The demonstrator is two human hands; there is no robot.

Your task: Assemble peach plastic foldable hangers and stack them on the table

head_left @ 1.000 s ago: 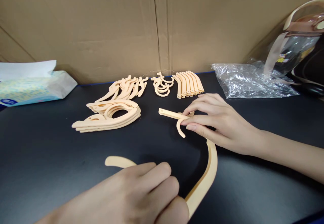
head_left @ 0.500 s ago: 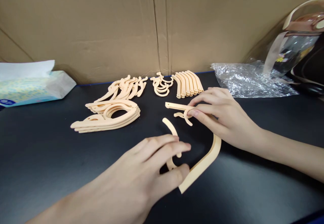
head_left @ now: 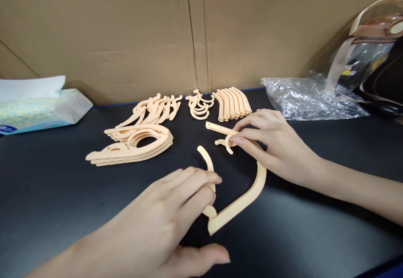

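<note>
On the black table [head_left: 56, 194] lies a peach plastic hanger arm [head_left: 244, 198], long and curved. My left hand [head_left: 163, 223] rests over its near end, with fingertips pressing a smaller curved peach piece [head_left: 206, 160]. My right hand [head_left: 277, 144] pinches a small hook part [head_left: 227, 144] against the arm's far end, beside a straight peach bar [head_left: 218, 129]. Both hands are closed on their parts.
Further back lie a stack of hanger arms [head_left: 132, 148], a row of smaller arms [head_left: 157, 108], loose hooks [head_left: 199, 106] and a row of curved pieces [head_left: 233, 102]. A tissue pack [head_left: 37, 104] sits left, crumpled plastic [head_left: 308, 97] and a bag [head_left: 374, 47] right. A cardboard wall [head_left: 189, 30] stands behind.
My left hand moved forward from the near edge and swung the curved pieces toward the middle. My right hand shifted slightly back with the hook part.
</note>
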